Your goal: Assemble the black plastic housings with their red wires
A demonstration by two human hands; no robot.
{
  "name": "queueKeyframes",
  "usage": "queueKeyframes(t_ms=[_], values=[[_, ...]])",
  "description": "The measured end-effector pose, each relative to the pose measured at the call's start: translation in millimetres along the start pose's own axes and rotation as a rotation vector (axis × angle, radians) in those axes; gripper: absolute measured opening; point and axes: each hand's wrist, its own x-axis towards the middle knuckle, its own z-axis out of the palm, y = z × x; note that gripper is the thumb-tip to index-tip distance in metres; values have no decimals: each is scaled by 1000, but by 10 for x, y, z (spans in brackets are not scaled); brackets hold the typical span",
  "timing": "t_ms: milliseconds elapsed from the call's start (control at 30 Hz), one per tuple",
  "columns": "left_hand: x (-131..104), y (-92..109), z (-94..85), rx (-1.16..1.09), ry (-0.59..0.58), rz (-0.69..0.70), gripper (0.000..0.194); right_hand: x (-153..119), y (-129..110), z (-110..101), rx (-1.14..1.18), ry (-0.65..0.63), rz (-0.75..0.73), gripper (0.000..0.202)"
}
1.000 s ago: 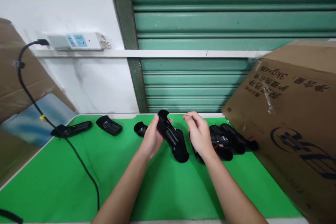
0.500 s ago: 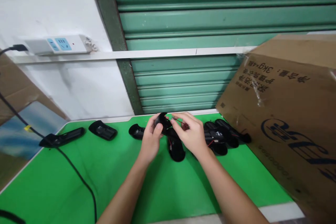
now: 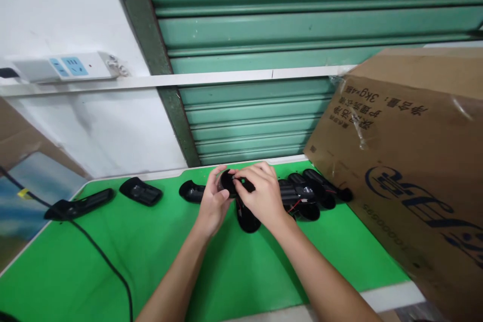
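Note:
My left hand [image 3: 214,201] is closed around a black plastic shell [image 3: 227,184], thumb on the near side, with its hollow cup facing up. My right hand [image 3: 260,188] pinches a small part at the cup's opening; the part is mostly hidden by the fingers. Just below the hands, another black shell [image 3: 248,220] lies on the green table [image 3: 226,271]. Left of my left hand rests a similar black shell [image 3: 189,191]. Several more black shells [image 3: 307,192], one with a red wire [image 3: 295,206], are bunched to the right of my right hand.
Two black shells [image 3: 141,191] [image 3: 79,204] lie toward the table's left end. A black cable [image 3: 96,246] crosses that side. A large cardboard box [image 3: 392,161] stands along the right edge. Behind the table are a green shutter [image 3: 256,110] and a white power strip [image 3: 68,67].
My right hand has moved left and down to the shell's cup, bringing the small part into its opening. The red wire seen at its fingers is now hidden. The view has shifted slightly right.

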Motion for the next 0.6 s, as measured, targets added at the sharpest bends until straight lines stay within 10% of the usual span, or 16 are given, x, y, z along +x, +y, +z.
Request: queueKeyframes(t_ms=[600], values=[[23, -50, -90, 204, -32, 108, 48, -25, 66, -61, -178, -111, -232, 17]])
